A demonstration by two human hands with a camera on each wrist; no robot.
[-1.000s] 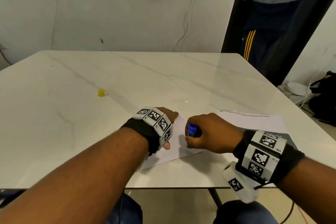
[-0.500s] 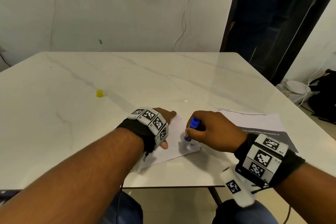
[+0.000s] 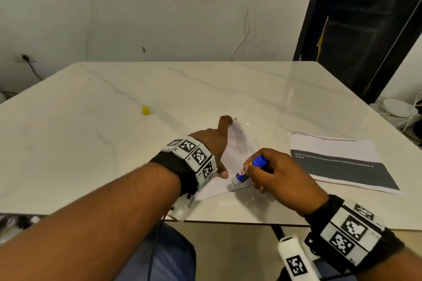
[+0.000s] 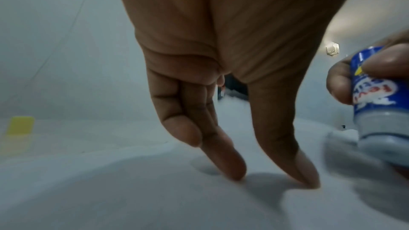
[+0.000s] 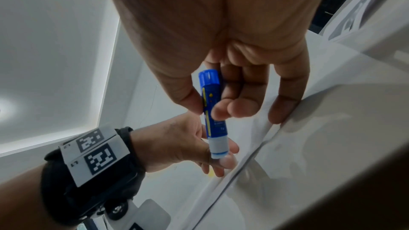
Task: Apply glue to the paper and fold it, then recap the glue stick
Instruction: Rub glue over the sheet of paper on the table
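We see left hand (image 3: 212, 143), fingers spread, pressing paper (image 3: 237, 150) flat near table (image 3: 114, 143) front edge so it won't slide. Right hand (image 3: 278, 173) pinches glue stick (image 3: 247, 171), tip down over paper's near corner for spreading. Yellow cap (image 3: 145, 110) far left, within reach for recapping.

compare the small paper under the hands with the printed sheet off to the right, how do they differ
The small paper looks blank; the printed sheet carries text and a dark band. The small paper is pinned by the left hand with the glue stick touching it; the printed sheet lies untouched. Both lie on the table.

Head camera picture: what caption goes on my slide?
Right hand rubs glue stick on paper held by left hand.
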